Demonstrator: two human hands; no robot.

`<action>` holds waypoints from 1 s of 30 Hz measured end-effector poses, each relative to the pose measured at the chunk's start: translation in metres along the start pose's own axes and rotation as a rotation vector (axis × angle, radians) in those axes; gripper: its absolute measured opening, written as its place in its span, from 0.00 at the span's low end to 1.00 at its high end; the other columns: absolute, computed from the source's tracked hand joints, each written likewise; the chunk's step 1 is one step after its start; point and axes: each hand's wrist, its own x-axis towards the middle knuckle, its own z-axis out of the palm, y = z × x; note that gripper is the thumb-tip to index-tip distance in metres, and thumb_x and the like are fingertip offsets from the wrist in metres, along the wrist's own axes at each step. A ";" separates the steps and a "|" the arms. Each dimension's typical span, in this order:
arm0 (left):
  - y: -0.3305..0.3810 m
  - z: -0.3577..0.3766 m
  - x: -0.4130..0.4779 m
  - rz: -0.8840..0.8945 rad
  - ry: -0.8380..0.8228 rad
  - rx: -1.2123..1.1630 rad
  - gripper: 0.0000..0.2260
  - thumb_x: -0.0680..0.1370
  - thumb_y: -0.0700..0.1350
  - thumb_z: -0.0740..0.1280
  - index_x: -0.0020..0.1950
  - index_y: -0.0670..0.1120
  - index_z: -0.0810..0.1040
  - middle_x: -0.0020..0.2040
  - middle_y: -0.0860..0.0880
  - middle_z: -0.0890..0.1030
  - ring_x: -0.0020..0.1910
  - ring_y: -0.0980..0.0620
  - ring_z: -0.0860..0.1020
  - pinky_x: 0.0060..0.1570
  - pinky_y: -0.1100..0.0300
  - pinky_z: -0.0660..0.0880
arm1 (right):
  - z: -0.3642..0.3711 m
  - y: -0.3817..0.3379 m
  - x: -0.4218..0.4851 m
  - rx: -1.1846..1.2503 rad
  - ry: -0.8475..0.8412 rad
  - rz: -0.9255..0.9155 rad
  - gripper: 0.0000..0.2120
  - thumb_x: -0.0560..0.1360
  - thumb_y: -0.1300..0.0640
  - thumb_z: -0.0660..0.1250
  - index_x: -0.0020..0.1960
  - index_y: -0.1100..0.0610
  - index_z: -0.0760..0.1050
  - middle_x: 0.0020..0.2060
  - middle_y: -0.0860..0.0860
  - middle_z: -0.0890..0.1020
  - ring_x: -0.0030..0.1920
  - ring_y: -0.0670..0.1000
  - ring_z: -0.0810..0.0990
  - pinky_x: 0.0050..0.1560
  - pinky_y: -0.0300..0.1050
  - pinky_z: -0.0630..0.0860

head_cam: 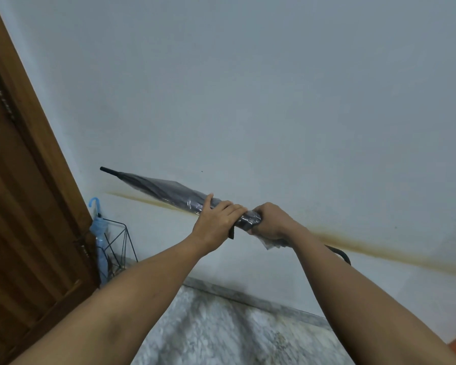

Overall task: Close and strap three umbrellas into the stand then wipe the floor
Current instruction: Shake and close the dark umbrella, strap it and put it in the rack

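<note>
Two bare forearms reach up from the bottom edge, and between them lies the floor (221, 335), a mottled grey and white stone with a pale skirting strip where it meets the wall. A patch of orange shows at the far right corner. The left hand (216, 223) is wrapped around the folded canopy of a dark umbrella (169, 191), thumb lifted along the cloth, with a short strap end hanging below the palm. The right hand (270, 222) is closed on the same umbrella just beside the left, gripping the bunched lower edge of the canopy; a little clear, crinkled fabric sticks out under it. The umbrella is held in the air, tilted, its tip pointing up and left, its curved black handle (341, 254) peeking out behind the right forearm. Farther off, a black wire stand (121, 241) sits in the corner holding a light blue umbrella (99, 230), closed and upright. A brown wooden door (24, 206) fills the left side. Behind everything, the pale wall (274, 88) carries a yellowish stain band.
</note>
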 end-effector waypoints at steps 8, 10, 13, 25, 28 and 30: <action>0.000 -0.011 0.016 -0.106 -0.247 -0.109 0.29 0.74 0.35 0.66 0.72 0.54 0.66 0.66 0.58 0.75 0.66 0.53 0.71 0.70 0.39 0.56 | 0.039 0.005 -0.006 -0.736 0.420 -0.058 0.27 0.68 0.47 0.74 0.63 0.52 0.67 0.53 0.48 0.77 0.55 0.55 0.76 0.62 0.61 0.64; 0.000 -0.013 0.018 -0.093 -0.238 -0.140 0.29 0.73 0.34 0.65 0.71 0.52 0.67 0.65 0.57 0.76 0.64 0.53 0.72 0.71 0.39 0.55 | 0.039 0.005 -0.006 -0.739 0.470 -0.057 0.18 0.72 0.58 0.69 0.60 0.53 0.68 0.51 0.49 0.78 0.52 0.55 0.77 0.60 0.57 0.66; -0.001 -0.007 0.014 -0.075 -0.092 -0.112 0.28 0.69 0.33 0.70 0.67 0.50 0.73 0.60 0.55 0.80 0.59 0.51 0.77 0.70 0.38 0.59 | 0.029 0.002 -0.003 -0.663 0.430 -0.048 0.12 0.75 0.61 0.62 0.57 0.54 0.69 0.50 0.50 0.78 0.50 0.55 0.77 0.52 0.51 0.67; 0.005 -0.010 0.013 -0.130 -0.028 -0.034 0.17 0.83 0.52 0.50 0.64 0.51 0.74 0.59 0.55 0.79 0.61 0.51 0.73 0.67 0.40 0.62 | 0.016 0.003 0.000 -0.613 0.326 0.007 0.10 0.74 0.61 0.60 0.54 0.52 0.72 0.46 0.49 0.80 0.46 0.55 0.79 0.47 0.49 0.65; 0.017 -0.016 0.027 -0.188 -0.025 -0.096 0.11 0.81 0.48 0.57 0.54 0.56 0.78 0.49 0.57 0.81 0.56 0.53 0.73 0.62 0.46 0.57 | 0.021 0.001 -0.002 -0.692 0.308 -0.019 0.10 0.74 0.61 0.61 0.54 0.52 0.72 0.46 0.49 0.79 0.47 0.54 0.79 0.49 0.50 0.65; 0.024 -0.018 0.034 -0.148 -0.023 -0.113 0.09 0.79 0.46 0.60 0.49 0.56 0.79 0.44 0.58 0.81 0.53 0.55 0.73 0.60 0.47 0.56 | 0.026 0.000 -0.002 -0.735 0.285 -0.032 0.09 0.74 0.62 0.61 0.52 0.52 0.73 0.46 0.49 0.80 0.47 0.53 0.79 0.51 0.50 0.66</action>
